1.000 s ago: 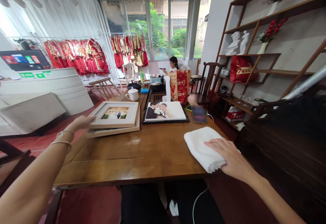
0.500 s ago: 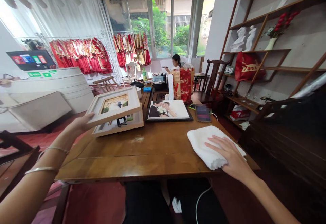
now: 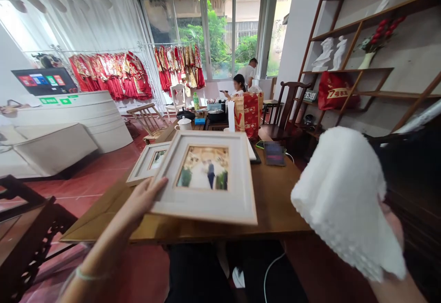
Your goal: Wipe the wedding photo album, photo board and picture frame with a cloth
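My left hand grips the left edge of a pale wooden picture frame, held tilted above the table. Inside its wide white mat is a photo of a couple outdoors. Behind it to the left, a second picture frame lies on the table, partly covered. On the right, my right hand holds up a white towel, which hangs over most of the fingers. The large photo on the dark base behind the frame is nearly all hidden.
A red paper bag stands at the table's far side near a tablet with a cable. A lidded white cup is behind the frame. Two people are in the background. Wooden shelves rise at right.
My left hand has brought the upper picture frame off the other one, rightward and nearer. My right hand has lifted the towel from the table. A second person now shows by the window.
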`<state>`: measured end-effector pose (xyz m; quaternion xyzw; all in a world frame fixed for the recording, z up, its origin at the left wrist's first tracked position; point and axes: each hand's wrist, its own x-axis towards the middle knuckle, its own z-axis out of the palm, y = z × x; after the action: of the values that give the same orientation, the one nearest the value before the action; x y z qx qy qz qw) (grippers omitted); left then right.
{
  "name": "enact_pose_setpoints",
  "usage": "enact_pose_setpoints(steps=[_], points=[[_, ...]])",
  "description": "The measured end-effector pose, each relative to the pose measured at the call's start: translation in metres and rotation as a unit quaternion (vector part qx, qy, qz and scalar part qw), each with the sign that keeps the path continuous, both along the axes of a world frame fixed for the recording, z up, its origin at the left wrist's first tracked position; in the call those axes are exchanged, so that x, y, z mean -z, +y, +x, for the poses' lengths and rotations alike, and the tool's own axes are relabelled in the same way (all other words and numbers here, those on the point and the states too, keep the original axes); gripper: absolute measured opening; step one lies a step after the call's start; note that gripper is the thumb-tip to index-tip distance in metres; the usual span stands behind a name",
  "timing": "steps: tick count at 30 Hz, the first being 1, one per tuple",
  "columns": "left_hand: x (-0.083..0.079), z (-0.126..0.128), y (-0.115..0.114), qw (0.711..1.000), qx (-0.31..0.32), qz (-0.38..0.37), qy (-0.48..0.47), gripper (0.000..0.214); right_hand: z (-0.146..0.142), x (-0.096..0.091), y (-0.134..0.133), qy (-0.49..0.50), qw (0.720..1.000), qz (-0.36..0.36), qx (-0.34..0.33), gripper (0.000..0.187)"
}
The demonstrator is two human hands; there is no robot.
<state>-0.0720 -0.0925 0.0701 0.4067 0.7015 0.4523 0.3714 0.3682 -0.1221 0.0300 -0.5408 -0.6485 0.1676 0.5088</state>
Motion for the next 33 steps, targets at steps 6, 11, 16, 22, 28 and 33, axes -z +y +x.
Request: enact_pose_setpoints(steps=[6, 11, 16, 22, 28, 33], points=[[0.061, 0.051, -0.036, 0.999, 0.038, 0.005, 0.011, 0.047, -0.044, 0.021, -0.011, 0.264, 0.954, -0.113, -0.086, 0.06], [0.076, 0.072, -0.048, 0.997, 0.069, -0.004, 0.029, 0.05, -0.063, 0.04, -0.007, 0.513, 0.834, -0.193, -0.066, 0.036], [0.077, 0.08, -0.051, 0.991, 0.118, -0.017, 0.063, 0.048, -0.066, 0.043, 0.011, 0.657, 0.717, -0.23, -0.039, 0.026], [0.064, 0.078, -0.045, 0.964, 0.202, -0.05, 0.163, 0.039, -0.065, 0.04, 0.041, 0.659, 0.722, -0.204, -0.039, 0.024], [0.06, 0.073, -0.025, 0.931, 0.21, 0.003, 0.3, 0.042, -0.067, 0.041, 0.062, 0.646, 0.738, -0.177, -0.08, 0.022], [0.063, 0.067, -0.019, 0.936, 0.208, 0.015, 0.284, 0.045, -0.069, 0.044, 0.074, 0.63, 0.741, -0.201, -0.118, 0.026]])
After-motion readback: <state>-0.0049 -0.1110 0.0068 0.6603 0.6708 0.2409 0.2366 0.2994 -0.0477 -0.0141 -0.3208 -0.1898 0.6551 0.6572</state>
